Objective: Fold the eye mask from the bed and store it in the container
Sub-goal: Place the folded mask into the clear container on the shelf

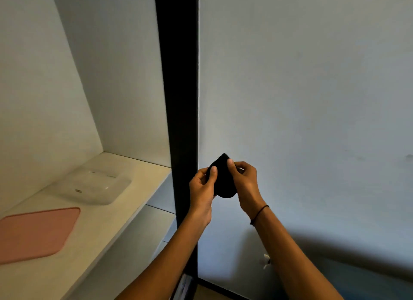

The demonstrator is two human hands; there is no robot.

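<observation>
A black eye mask (223, 181), folded into a rounded teardrop shape, is held up in the air in front of a pale wall. My left hand (202, 188) pinches its left edge with thumb on the front. My right hand (244, 179) pinches its upper right edge; a thin black band circles that wrist. A clear plastic container (93, 187) sits on a white shelf (125, 212) to the left, apart from both hands. Its pink lid (33, 232) lies flat on the shelf nearer to me.
A black vertical post (181, 98) stands between the shelf niche and the wall, just left of my hands. A lower shelf level shows under the white shelf. A small white fitting (266, 260) sticks out of the wall low down.
</observation>
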